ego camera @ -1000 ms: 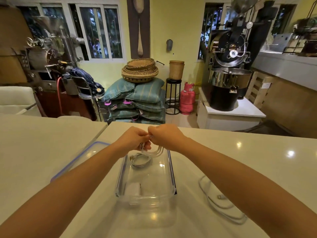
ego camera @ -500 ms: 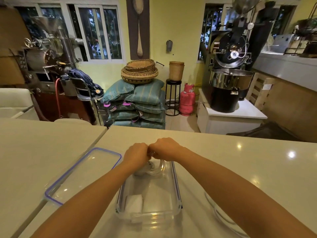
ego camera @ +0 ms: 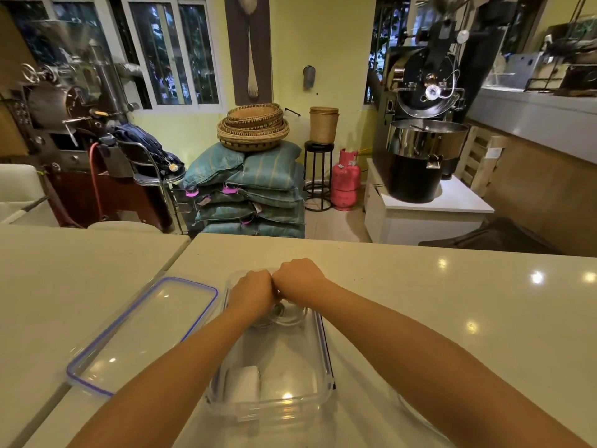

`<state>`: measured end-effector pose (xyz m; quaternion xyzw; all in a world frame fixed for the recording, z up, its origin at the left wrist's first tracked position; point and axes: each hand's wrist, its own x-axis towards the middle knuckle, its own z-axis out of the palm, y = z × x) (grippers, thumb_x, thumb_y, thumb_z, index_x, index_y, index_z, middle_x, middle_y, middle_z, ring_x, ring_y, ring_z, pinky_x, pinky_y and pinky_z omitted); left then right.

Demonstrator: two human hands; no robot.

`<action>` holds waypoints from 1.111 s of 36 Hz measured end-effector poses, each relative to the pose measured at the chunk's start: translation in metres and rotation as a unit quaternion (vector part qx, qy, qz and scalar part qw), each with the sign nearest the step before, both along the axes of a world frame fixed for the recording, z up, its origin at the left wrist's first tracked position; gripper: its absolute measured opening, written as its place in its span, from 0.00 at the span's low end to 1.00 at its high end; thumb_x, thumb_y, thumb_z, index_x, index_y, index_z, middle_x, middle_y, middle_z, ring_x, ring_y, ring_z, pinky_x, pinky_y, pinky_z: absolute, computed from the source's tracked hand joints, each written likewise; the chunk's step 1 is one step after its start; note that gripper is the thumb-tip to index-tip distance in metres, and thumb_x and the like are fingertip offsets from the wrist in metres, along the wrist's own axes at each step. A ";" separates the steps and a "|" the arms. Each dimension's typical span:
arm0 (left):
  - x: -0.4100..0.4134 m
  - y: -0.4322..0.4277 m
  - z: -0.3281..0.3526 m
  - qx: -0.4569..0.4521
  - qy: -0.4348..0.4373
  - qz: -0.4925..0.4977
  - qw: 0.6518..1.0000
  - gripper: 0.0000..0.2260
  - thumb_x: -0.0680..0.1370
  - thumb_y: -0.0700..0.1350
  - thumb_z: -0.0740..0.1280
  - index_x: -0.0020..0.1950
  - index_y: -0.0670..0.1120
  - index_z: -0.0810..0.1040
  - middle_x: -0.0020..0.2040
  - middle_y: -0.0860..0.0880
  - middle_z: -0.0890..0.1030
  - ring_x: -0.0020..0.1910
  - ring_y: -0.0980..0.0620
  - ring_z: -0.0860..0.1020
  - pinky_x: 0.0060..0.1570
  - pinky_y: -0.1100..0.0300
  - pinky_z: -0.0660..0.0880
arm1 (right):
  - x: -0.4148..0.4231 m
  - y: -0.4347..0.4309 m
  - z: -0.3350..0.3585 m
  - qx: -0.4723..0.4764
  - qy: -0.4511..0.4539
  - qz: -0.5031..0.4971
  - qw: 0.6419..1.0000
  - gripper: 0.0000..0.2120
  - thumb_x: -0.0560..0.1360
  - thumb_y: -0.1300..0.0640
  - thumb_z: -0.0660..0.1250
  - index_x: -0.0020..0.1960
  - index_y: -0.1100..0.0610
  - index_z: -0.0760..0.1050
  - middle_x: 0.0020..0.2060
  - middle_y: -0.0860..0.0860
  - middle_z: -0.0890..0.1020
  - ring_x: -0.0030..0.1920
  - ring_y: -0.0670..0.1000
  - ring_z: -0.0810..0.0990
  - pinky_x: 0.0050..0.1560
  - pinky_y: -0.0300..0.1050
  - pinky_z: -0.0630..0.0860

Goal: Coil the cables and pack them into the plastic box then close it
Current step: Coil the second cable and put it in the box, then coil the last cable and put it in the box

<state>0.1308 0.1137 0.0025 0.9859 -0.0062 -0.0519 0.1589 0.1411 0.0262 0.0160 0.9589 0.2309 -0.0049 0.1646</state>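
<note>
Fingers first: both sets are curled under, tips hidden behind the knuckles, closed on the top of the white cable coil (ego camera: pixel 286 314). Left hand (ego camera: pixel 255 294) and right hand (ego camera: pixel 298 279) sit knuckle to knuckle. That coil lies inside the clear plastic box (ego camera: pixel 325 350), right at its 12 o'clock end. Down at the box's 7 o'clock corner lies a white charger block (ego camera: pixel 244 383), well apart from the coil.

Out at 9 o'clock the box lid (ego camera: pixel 142 334), blue-sealed, lies flat just beside the box on the pale counter (ego camera: pixel 452 302). At 4 o'clock, a loose cable (ego camera: pixel 416 412) loops on the counter, partly under the right forearm.

Beyond the counter, around 12 o'clock, stand stacked teal sacks (ego camera: pixel 255 195). At 1 o'clock there's a pink gas cylinder (ego camera: pixel 345 181), its markings too faint to read.
</note>
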 end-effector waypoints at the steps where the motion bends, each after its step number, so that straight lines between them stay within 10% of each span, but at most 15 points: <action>1: -0.001 0.000 0.000 0.002 -0.001 0.000 1.000 0.10 0.76 0.44 0.63 0.51 0.39 0.78 0.51 0.40 0.82 0.48 0.43 0.80 0.48 0.55 0.75 | 0.000 0.000 0.000 0.005 0.005 -0.002 1.000 0.10 0.77 0.62 0.60 0.55 0.60 0.77 0.54 0.57 0.81 0.52 0.57 0.80 0.48 0.46 0.75; 13: -0.003 0.001 -0.005 0.010 -0.019 -0.055 0.998 0.11 0.76 0.44 0.63 0.48 0.37 0.80 0.48 0.37 0.82 0.49 0.40 0.79 0.48 0.50 0.76 | -0.008 -0.042 0.022 0.195 0.034 -0.014 0.980 0.14 0.75 0.60 0.64 0.61 0.60 0.74 0.57 0.60 0.78 0.56 0.59 0.77 0.55 0.49 0.74; 23: -0.004 -0.005 -0.003 0.027 -0.047 -0.038 0.998 0.10 0.77 0.43 0.60 0.40 0.41 0.78 0.38 0.45 0.77 0.36 0.48 0.73 0.36 0.58 0.67 | -0.035 -0.063 0.024 0.205 0.032 -0.015 0.978 0.13 0.76 0.57 0.63 0.58 0.60 0.76 0.55 0.59 0.80 0.54 0.58 0.77 0.51 0.48 0.74; 40: -0.016 -0.024 0.025 -0.043 -0.100 -0.067 0.992 0.12 0.78 0.42 0.57 0.53 0.41 0.79 0.50 0.42 0.81 0.42 0.46 0.76 0.42 0.55 0.74 | -0.054 -0.092 0.051 0.240 0.024 -0.041 0.970 0.14 0.76 0.55 0.62 0.59 0.58 0.75 0.57 0.57 0.79 0.57 0.58 0.76 0.57 0.52 0.74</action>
